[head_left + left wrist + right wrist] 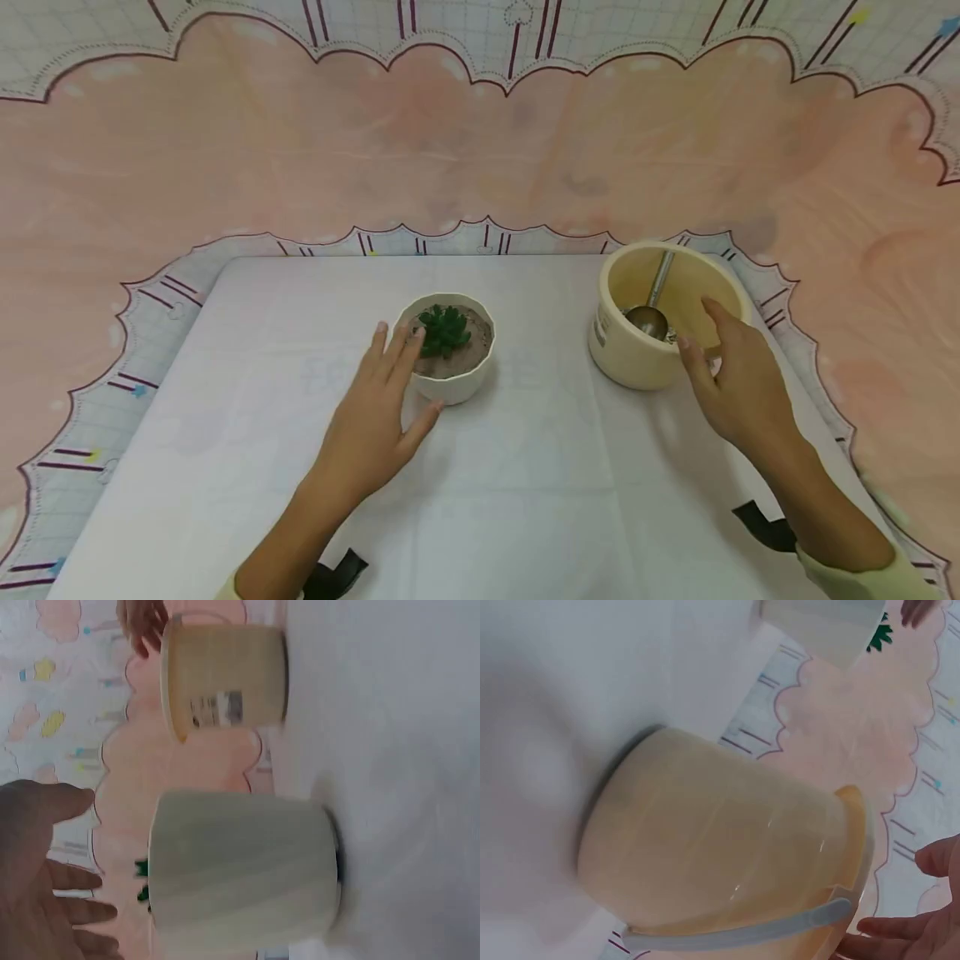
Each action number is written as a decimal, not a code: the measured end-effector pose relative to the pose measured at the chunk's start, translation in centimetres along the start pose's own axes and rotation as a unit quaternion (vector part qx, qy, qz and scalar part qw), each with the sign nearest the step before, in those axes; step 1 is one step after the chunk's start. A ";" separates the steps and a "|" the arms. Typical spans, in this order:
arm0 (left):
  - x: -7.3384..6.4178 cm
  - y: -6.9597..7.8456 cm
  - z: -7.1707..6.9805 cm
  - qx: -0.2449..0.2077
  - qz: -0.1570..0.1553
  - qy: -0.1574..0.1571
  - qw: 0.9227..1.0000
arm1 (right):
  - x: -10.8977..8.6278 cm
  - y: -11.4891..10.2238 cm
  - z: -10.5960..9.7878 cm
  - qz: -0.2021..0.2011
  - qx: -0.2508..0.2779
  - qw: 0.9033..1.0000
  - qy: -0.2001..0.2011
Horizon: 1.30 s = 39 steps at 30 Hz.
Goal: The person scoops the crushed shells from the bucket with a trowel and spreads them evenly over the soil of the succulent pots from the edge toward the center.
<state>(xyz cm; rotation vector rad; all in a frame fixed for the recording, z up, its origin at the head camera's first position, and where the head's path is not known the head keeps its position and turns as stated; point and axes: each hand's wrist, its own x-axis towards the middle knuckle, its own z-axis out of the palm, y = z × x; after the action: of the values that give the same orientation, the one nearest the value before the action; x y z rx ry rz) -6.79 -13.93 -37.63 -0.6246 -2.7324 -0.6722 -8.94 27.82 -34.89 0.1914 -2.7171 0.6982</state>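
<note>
A small green succulent (444,331) grows from greyish soil in a white pot (453,388) near the middle of the table. Beside the pot's left side is my left hand (378,412), fingers straight and spread, thumb apart from them, with nothing held. On the right stands a cream bucket (633,364) with a pale grey handle (742,934). Inside it a metal spoon (651,321) leans against the far wall, bowl down. My right hand (738,383) is at the bucket's near right rim, its fingers loosely extended and thumb apart.
Both containers stand on a white-covered table (525,467). Behind it hangs a peach, cloud-patterned cloth (450,150). A black strap (763,527) is at the right wrist, and another strap (337,575) at the left.
</note>
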 end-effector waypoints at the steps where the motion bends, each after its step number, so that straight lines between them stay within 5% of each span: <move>1: 0.0 0.5 0.2 -0.019 0.022 0.006 1.000 | 0.1 -0.1 0.0 0.002 0.001 1.000 0.004; 7: 0.4 3.7 2.1 -0.145 0.135 -0.008 0.980 | 0.8 -0.3 -0.4 0.021 0.024 0.999 0.008; 12: 2.0 5.5 4.2 -0.215 0.150 -0.040 0.964 | 1.9 -0.3 -0.8 0.030 0.064 0.997 -0.013; 21: 6.0 7.6 8.3 -0.304 0.087 -0.063 0.947 | 5.3 -0.4 -1.3 0.080 0.082 0.989 -0.095; 29: 10.1 8.7 10.8 -0.350 0.017 -0.078 0.933 | 9.5 1.0 -1.4 0.126 -0.009 0.966 -0.225; 39: 13.9 10.7 13.0 -0.371 -0.013 -0.063 0.927 | 13.5 3.5 0.4 0.161 0.053 0.952 -0.253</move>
<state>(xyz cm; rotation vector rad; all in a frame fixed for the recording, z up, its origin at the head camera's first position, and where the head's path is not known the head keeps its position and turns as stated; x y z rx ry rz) -15.87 5.78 -39.96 -0.7946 -2.5363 -1.7556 -22.43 30.06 -32.11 -0.0638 -3.2457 1.0046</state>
